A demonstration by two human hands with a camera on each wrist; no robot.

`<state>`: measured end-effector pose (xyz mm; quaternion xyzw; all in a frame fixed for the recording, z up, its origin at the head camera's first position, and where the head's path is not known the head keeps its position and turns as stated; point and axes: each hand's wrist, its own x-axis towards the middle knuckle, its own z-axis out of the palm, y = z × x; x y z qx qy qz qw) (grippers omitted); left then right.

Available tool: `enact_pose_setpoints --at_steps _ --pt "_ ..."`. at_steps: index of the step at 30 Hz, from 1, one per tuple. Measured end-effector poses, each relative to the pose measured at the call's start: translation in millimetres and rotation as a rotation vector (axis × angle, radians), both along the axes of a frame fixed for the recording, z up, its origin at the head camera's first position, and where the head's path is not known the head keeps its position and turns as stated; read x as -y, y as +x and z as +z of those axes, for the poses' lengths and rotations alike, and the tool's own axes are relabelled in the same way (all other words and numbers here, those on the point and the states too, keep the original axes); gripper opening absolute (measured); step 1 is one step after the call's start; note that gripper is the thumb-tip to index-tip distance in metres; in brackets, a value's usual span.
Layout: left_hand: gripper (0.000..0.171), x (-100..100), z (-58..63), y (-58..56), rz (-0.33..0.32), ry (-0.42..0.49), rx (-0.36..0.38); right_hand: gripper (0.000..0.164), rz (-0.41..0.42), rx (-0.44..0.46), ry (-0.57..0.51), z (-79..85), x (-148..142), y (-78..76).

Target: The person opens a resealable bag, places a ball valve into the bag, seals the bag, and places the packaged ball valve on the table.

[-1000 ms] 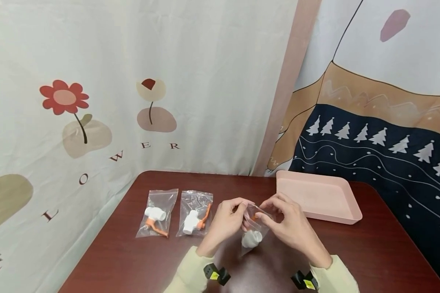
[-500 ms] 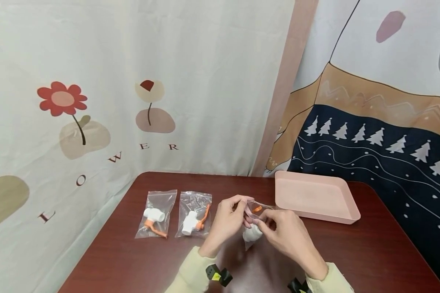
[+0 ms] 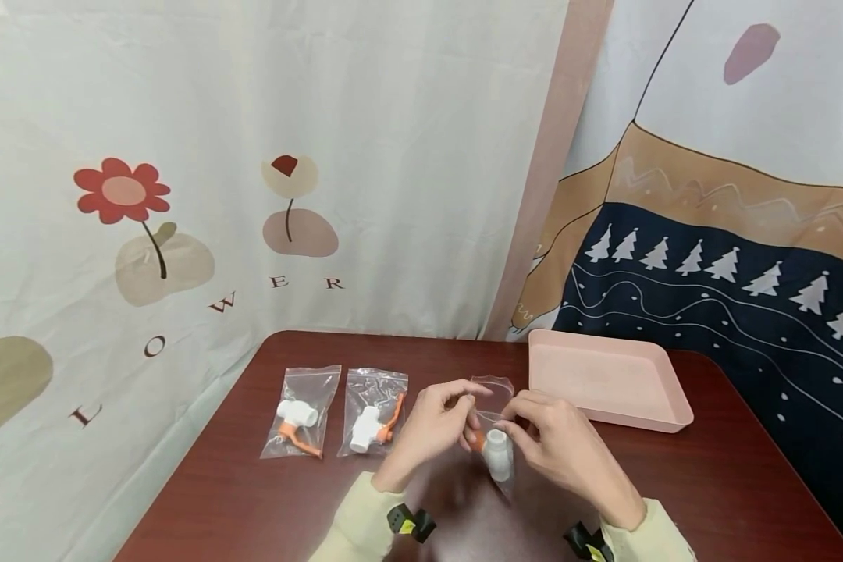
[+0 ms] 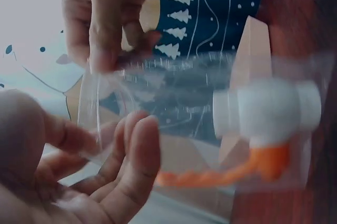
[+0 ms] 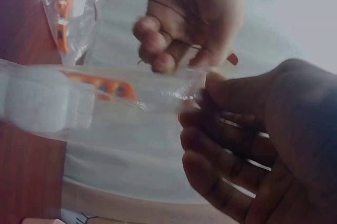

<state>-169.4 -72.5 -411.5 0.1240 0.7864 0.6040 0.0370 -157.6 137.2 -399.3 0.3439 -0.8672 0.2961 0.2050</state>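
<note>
A clear zip bag (image 3: 494,385) hangs between my two hands over the table, with a white ball valve (image 3: 496,454) inside it. The valve's orange handle (image 4: 210,177) runs along the bag towards its mouth. My left hand (image 3: 432,421) holds one side of the mouth, its other fingers curled beside the plastic. On the opposite side, my right hand (image 3: 565,445) pinches the bag's edge between thumb and forefinger, as the right wrist view shows. In the left wrist view the mouth is spread into a loop, and the valve (image 4: 271,109) lies at the far end.
Two more zip bags, a left one (image 3: 311,382) and a right one (image 3: 377,381), lie on the dark red table (image 3: 225,499), each with a white and orange valve. A shallow pink tray (image 3: 604,378) stands at the back right. Printed curtains (image 3: 407,156) hang behind the table.
The held bag has turned, so the valve now hangs upright with its orange part by my left fingers. My right hand dipped towards my left, then drew slightly right; the mouth shows above my hands.
</note>
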Motion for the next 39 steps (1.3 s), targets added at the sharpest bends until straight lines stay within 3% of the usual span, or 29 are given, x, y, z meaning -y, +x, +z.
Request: enact_pose_setpoints --at_steps 4,10,16,20,25,31,39 --pt "0.018 8.1 0.2 -1.9 -0.031 -0.147 -0.037 0.020 0.089 0.009 -0.002 5.5 -5.4 -2.0" --pt "0.026 23.5 0.3 -9.8 -0.102 -0.329 -0.220 0.028 0.179 0.036 -0.023 14.1 -16.9 -6.0" --pt "0.017 35.9 -0.3 -13.6 -0.238 -0.264 -0.312 0.023 0.235 0.019 -0.060 17.9 -26.3 -12.5" --pt "0.011 37.5 0.0 -15.0 -0.286 -0.187 -0.361 0.013 0.233 0.023 -0.084 17.0 -31.0 -17.1" --pt "0.009 35.9 0.2 -14.3 -0.242 -0.151 -0.422 0.008 0.244 0.042 -0.130 13.5 -36.0 -22.4" --pt "0.009 33.2 0.9 -12.6 -0.183 -0.100 -0.454 0.019 0.237 0.126 -0.200 8.7 -40.2 -28.5" --pt "0.012 31.3 3.2 -11.8 -0.094 -0.128 -0.560 0.019 0.184 0.134 -0.209 5.2 -42.2 -35.2"
